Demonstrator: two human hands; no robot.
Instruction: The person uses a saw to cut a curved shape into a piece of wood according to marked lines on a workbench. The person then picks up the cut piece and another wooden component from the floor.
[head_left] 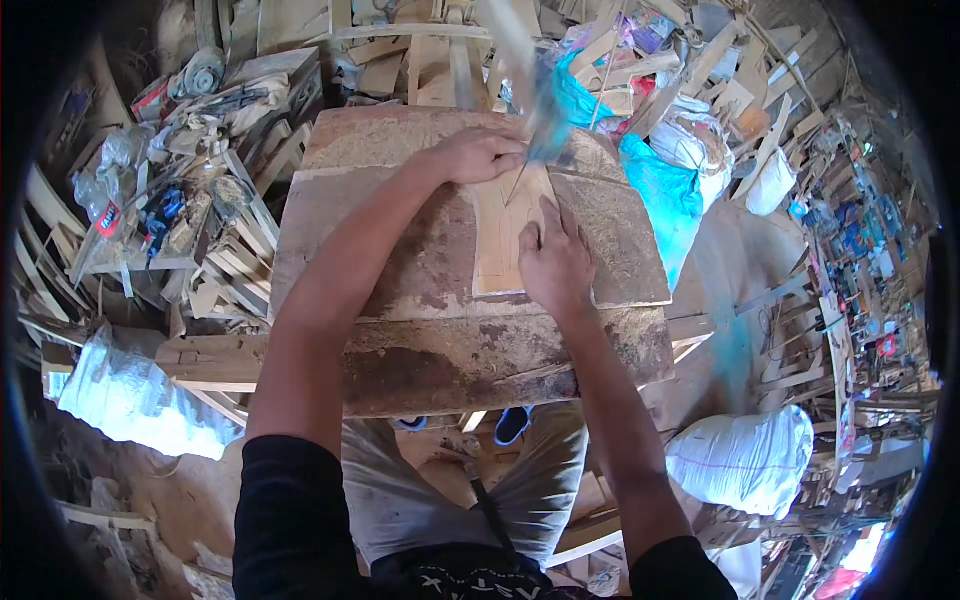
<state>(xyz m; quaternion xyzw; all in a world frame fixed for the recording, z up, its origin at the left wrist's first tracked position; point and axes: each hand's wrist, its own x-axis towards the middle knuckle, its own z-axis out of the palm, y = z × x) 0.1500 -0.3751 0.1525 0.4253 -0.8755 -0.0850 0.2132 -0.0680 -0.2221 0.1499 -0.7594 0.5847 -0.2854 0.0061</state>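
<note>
A pale wooden board [497, 250] with pencil lines drawn on it lies flat on a worn wooden work table [400, 230]. My left hand [478, 156] holds the board's far end, its fingers bent and pressed together. Along the right edge, my right hand [558, 262] grips the board with the thumb over its top. A thin saw blade [517, 184] comes down to the board between my hands. Above it, a blue-green saw arm [546, 115] is smeared by motion, so its shape is unclear.
Sawdust covers parts of the table. To the left, a cluttered bench [150, 262] carries a plastic bottle [104, 212] and wood offcuts. A turquoise sack [665, 195] stands beside the table's right edge. A white sack [745, 460] sits on the floor at lower right, near scrap wood.
</note>
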